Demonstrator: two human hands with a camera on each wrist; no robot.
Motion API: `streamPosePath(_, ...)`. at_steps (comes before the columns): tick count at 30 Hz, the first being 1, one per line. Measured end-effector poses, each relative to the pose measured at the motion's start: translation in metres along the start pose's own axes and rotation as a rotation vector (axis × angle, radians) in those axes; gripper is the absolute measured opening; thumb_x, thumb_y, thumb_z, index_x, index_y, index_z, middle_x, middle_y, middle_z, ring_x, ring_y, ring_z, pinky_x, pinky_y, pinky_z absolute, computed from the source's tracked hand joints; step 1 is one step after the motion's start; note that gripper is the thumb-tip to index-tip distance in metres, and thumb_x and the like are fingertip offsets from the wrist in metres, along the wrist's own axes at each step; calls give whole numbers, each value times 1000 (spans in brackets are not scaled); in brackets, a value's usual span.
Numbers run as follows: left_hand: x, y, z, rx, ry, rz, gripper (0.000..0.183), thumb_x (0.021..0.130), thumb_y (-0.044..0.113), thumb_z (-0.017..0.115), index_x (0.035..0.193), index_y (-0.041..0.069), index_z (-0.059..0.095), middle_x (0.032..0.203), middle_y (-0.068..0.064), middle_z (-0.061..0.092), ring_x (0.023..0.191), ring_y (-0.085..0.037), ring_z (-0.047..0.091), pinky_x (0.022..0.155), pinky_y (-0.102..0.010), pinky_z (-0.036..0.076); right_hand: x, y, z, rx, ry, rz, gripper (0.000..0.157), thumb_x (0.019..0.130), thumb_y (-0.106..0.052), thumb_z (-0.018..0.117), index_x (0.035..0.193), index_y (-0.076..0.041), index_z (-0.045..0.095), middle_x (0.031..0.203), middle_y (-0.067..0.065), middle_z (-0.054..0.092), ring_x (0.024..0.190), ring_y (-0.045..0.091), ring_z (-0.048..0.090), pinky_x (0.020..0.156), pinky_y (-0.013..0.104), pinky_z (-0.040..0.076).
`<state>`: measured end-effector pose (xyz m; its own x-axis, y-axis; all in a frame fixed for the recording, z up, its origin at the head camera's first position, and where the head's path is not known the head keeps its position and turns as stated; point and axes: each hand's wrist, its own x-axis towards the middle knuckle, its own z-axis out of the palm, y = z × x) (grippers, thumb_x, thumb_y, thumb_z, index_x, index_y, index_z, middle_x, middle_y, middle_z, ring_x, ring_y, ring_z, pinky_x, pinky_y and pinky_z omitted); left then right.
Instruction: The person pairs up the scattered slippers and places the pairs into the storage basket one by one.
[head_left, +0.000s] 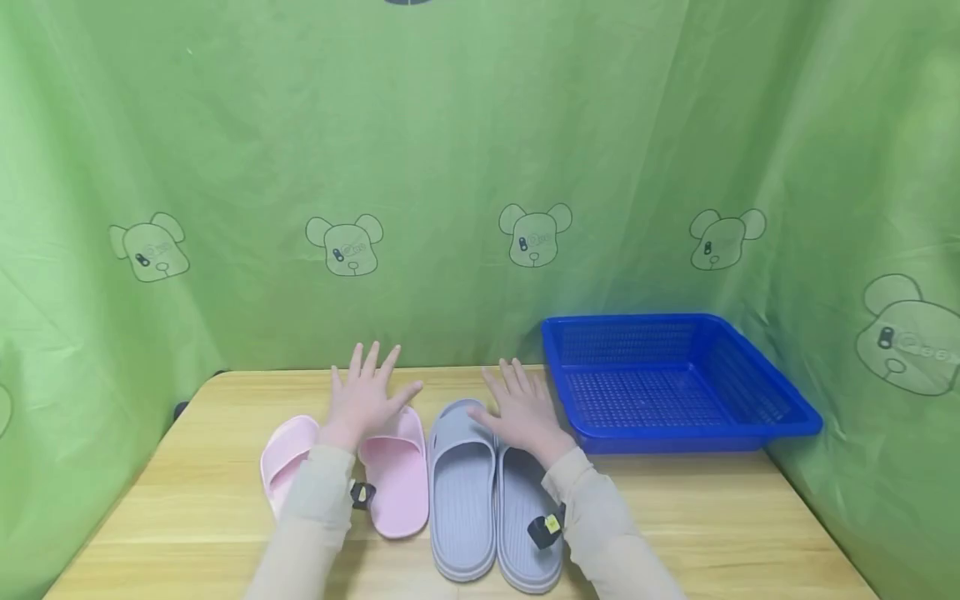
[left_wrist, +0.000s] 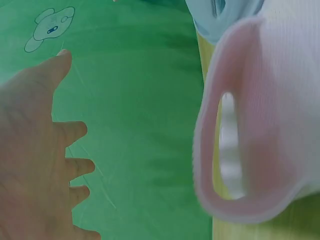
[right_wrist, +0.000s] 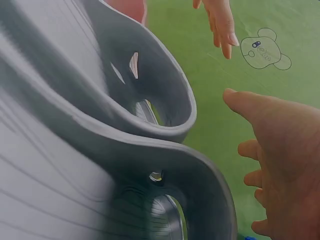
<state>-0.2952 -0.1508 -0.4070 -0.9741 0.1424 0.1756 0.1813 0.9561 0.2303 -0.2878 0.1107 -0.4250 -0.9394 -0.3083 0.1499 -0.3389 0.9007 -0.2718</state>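
Observation:
Two pink slippers, one on the left and one on the right, lie on the wooden table in the head view. Beside them stand two grey slippers, side by side with their toes toward the back. My left hand is spread above and between the pink pair, fingers straight. Over the toe of the right grey slipper, my right hand also has its fingers extended. Neither hand holds anything. In the left wrist view a pink slipper shows close up; the right wrist view shows the grey slippers' open toes.
A blue plastic basket with mesh walls sits at the back right of the table. Green curtains printed with bear heads hang behind and at both sides. Black wrist cameras are strapped under both forearms.

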Motion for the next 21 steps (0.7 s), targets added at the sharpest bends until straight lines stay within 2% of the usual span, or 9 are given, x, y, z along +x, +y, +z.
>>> streamPosePath(7,-7,12,8,-57,-13,-11,81,92,72,35,156,26,19,164,-13,12,152,-39,1,113,-73,3,-11,1,6,-3,-28,-1,80,93,-66,45,155,-20,25,163,16,12,152,36,6,121,60,10)
streamPosePath(11,-10,19,15,-85,-7,-7,82,91,74,35,156,26,20,164,-12,14,152,-38,2,114,-73,5,-16,3,9,10,-30,-4,80,92,-66,45,155,-20,26,163,16,10,152,37,6,121,60,10)
streamPosePath(21,-17,33,28,-139,7,20,80,91,70,43,155,25,24,163,-11,17,152,-37,5,115,-72,7,-25,11,16,44,-27,-6,79,92,-64,47,155,-19,27,162,20,15,151,39,6,120,62,10)
